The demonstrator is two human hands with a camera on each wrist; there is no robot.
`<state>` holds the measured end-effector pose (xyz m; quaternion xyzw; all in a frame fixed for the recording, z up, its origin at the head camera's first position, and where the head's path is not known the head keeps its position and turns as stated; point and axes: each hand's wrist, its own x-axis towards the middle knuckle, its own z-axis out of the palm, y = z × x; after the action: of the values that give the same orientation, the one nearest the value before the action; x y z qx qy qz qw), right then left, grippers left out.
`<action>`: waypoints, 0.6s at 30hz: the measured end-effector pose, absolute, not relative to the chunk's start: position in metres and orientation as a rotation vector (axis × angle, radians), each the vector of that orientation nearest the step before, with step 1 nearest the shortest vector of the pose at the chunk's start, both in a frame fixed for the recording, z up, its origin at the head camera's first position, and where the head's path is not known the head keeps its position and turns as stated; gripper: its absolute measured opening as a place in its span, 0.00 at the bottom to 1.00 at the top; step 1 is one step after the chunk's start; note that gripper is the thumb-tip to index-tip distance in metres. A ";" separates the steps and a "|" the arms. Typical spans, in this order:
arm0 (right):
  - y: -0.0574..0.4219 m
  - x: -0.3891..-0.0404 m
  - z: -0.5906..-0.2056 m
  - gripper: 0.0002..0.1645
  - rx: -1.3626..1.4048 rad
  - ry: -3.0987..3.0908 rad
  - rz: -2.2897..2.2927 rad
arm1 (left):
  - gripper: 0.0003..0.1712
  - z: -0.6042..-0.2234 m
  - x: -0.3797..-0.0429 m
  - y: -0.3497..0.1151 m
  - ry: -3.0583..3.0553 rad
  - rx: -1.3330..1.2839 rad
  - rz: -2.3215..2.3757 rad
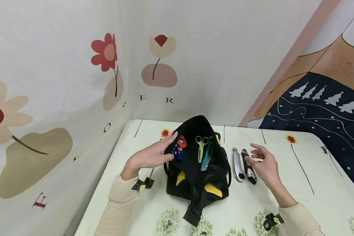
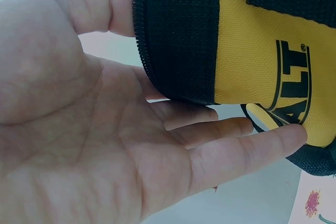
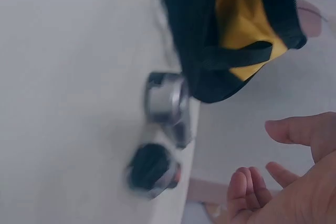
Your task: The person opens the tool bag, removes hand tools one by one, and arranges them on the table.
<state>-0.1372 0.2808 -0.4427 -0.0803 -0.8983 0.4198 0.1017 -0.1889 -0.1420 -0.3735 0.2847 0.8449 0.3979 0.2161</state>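
Note:
A black tool bag (image 1: 197, 186) with yellow panels stands with its mouth spread wide. My left hand (image 1: 153, 154) is at its left rim, fingers mostly straight along the side; in the left wrist view the thumb overlaps the zippered edge. Inside the bag lie green-handled scissors (image 1: 200, 150), a teal utility knife (image 1: 206, 157), a red ring-shaped piece (image 1: 181, 141) and blue tubes (image 1: 178, 154). My right hand (image 1: 262, 162) hovers empty, fingers loosely bent, beside a black utility knife (image 1: 249, 167). A silver utility knife (image 1: 237, 165) lies between that one and the bag.
Under everything is a white flower-print tablecloth (image 1: 283, 183). A pale printed curtain (image 1: 209, 65) rises behind and to the left of the table. Dark blue fabric with white trees (image 1: 315, 111) hangs at the right. The bag's black strap (image 1: 193, 214) trails toward the front.

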 end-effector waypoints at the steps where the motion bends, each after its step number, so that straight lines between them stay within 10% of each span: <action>1: 0.278 -0.137 -0.440 0.35 -0.225 -2.632 1.254 | 0.50 -0.373 -0.189 -0.142 2.342 0.788 1.103; 18: 0.221 -0.147 -0.397 0.36 0.015 -2.363 1.446 | 0.50 -0.372 -0.187 -0.142 2.347 0.812 1.095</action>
<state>-0.1475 0.2208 -0.3974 0.0052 -0.8383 0.5130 0.1846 -0.1872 -0.1421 -0.3715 0.2922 0.8451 0.3943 0.2122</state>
